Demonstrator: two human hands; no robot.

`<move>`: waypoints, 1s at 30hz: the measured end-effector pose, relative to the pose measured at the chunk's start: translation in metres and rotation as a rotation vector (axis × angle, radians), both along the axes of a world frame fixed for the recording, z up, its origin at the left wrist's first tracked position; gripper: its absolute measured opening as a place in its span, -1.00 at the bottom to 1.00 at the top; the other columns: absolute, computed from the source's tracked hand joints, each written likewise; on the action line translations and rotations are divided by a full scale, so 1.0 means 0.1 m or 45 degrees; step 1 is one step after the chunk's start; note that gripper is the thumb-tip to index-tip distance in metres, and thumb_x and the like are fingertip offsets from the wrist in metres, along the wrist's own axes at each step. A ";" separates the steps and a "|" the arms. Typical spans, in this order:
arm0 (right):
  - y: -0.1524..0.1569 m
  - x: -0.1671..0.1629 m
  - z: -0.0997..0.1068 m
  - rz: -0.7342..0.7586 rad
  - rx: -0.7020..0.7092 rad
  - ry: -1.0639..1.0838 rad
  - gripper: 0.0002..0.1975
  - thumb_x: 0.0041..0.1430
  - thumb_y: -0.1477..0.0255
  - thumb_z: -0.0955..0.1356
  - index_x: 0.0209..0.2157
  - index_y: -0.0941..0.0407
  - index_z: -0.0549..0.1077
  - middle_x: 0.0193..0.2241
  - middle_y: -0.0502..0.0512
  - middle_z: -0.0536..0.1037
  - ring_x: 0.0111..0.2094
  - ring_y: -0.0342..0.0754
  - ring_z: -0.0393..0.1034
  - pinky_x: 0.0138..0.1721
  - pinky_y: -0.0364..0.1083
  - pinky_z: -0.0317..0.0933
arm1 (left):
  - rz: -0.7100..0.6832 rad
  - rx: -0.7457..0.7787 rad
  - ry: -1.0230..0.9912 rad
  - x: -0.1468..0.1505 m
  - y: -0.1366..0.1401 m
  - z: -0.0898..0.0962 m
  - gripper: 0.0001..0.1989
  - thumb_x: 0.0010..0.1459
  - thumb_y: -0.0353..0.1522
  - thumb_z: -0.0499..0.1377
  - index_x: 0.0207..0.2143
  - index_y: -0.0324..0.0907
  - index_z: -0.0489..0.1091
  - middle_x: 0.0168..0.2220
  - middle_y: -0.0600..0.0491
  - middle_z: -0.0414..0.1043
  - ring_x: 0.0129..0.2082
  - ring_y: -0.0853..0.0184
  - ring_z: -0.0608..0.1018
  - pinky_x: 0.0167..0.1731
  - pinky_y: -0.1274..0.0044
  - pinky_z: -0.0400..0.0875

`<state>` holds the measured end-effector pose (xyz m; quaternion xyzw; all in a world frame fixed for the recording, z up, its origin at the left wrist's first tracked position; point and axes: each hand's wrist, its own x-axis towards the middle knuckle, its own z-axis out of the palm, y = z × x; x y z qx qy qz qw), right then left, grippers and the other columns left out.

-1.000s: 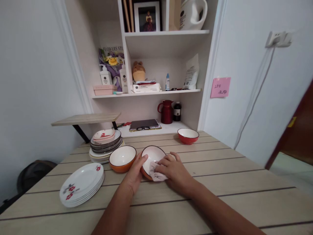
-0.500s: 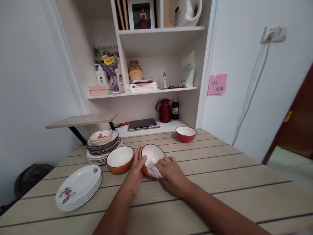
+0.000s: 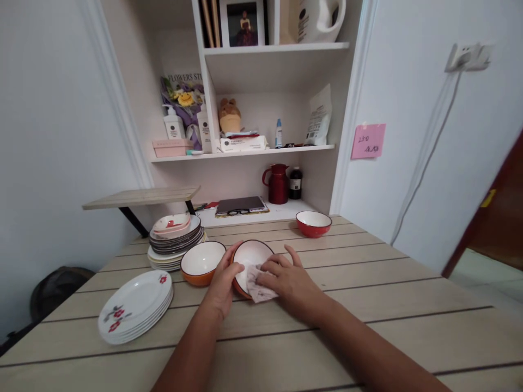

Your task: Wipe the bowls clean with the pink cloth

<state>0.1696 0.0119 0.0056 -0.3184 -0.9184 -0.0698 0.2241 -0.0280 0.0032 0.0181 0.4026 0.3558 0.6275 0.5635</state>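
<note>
My left hand (image 3: 224,277) grips the left rim of an orange bowl (image 3: 254,251) with a white inside and a dark edge, thumb over the rim. The bowl tilts toward me on the table. In my right hand (image 3: 288,277) is a pale pinkish cloth (image 3: 259,288), pressed by the fingers against the bowl's inside and hanging over its near right rim. A second orange bowl (image 3: 203,260) stands just left of my left hand. Farther back on the right sits a red bowl (image 3: 314,224), apart from both hands.
White plates with red flowers (image 3: 137,305) are stacked at the left front. Behind them, a pile of mixed plates (image 3: 175,243) carries small pink dishes. A raised wooden shelf (image 3: 141,198) overhangs the back left. A red jug (image 3: 278,184) and a laptop (image 3: 240,204) rest at the back.
The bowl is tilted more toward me. The cloth is spread wider over its near rim, and my right fingers have lifted and spread somewhat. The camera view has shifted slightly.
</note>
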 end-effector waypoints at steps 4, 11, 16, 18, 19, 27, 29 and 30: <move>0.00 0.01 0.00 -0.032 -0.005 0.001 -0.67 0.33 0.59 0.28 -0.03 -0.08 0.52 -0.07 0.06 0.60 0.07 0.10 0.27 0.32 0.31 -0.45 | -0.021 -0.027 0.021 -0.03 0.00 0.00 -0.37 -0.05 -0.33 0.37 0.14 -0.13 0.45 0.07 -0.08 0.56 0.11 0.04 0.52 0.01 0.38 0.43; -0.05 -0.09 -0.03 -0.045 -0.165 0.004 -0.55 0.10 0.66 0.35 -0.02 -0.05 0.50 -0.10 0.06 0.59 -0.03 0.07 0.30 0.13 0.10 -0.07 | -0.059 -0.028 -0.094 -0.03 0.00 -0.06 -0.39 0.12 -0.08 0.37 0.18 -0.07 0.41 0.17 -0.08 0.49 0.20 0.06 0.46 0.11 0.36 0.39; -0.02 -0.13 -0.09 -0.159 -0.309 0.228 -0.79 0.24 0.49 0.40 -0.09 0.01 0.47 -0.11 0.04 0.58 -0.04 0.04 0.33 -0.01 0.01 0.03 | -0.099 0.047 -0.178 0.08 0.00 -0.11 -0.32 0.08 -0.14 0.43 0.24 0.02 0.37 0.32 -0.01 0.33 0.33 0.12 0.33 0.27 0.40 0.23; -0.01 -0.13 -0.11 -0.174 -0.365 0.283 -0.83 0.24 0.47 0.43 -0.13 0.02 0.46 -0.12 0.01 0.58 -0.05 0.04 0.34 -0.03 0.00 0.04 | -0.112 0.035 -0.150 0.10 0.01 -0.13 -0.30 0.07 -0.16 0.44 0.25 0.06 0.35 0.35 0.01 0.29 0.35 0.13 0.30 0.29 0.40 0.20; -0.01 -0.13 -0.11 -0.171 -0.382 0.291 -0.83 0.23 0.47 0.44 -0.14 0.02 0.46 -0.12 0.00 0.58 -0.05 0.04 0.35 -0.04 0.00 0.04 | -0.120 0.022 -0.139 0.11 0.01 -0.14 -0.30 0.08 -0.17 0.44 0.25 0.06 0.35 0.35 0.01 0.28 0.35 0.13 0.30 0.30 0.39 0.19; -0.02 -0.12 -0.10 -0.157 -0.265 0.175 -0.78 0.25 0.49 0.39 -0.07 0.03 0.47 -0.11 0.07 0.58 -0.05 0.08 0.33 -0.03 0.03 0.03 | -0.035 0.001 -0.083 0.08 -0.02 -0.11 -0.31 0.04 -0.30 0.41 0.24 -0.01 0.36 0.29 -0.02 0.37 0.30 0.12 0.37 0.23 0.41 0.27; -0.01 -0.10 -0.10 -0.152 -0.228 0.111 -0.73 0.21 0.54 0.37 -0.05 0.03 0.48 -0.11 0.10 0.58 -0.05 0.08 0.33 -0.02 0.04 0.04 | 0.036 -0.007 -0.069 0.08 -0.02 -0.10 -0.33 -0.02 -0.36 0.39 0.20 -0.04 0.41 0.21 -0.03 0.45 0.24 0.09 0.43 0.17 0.40 0.33; 0.00 -0.09 -0.09 -0.140 -0.217 0.083 -0.67 0.18 0.57 0.36 -0.03 0.02 0.48 -0.12 0.10 0.58 -0.05 0.08 0.33 0.00 0.05 0.04 | 0.050 -0.005 -0.069 0.08 -0.02 -0.09 -0.33 -0.05 -0.38 0.38 0.17 -0.06 0.43 0.17 -0.04 0.49 0.20 0.08 0.46 0.14 0.40 0.35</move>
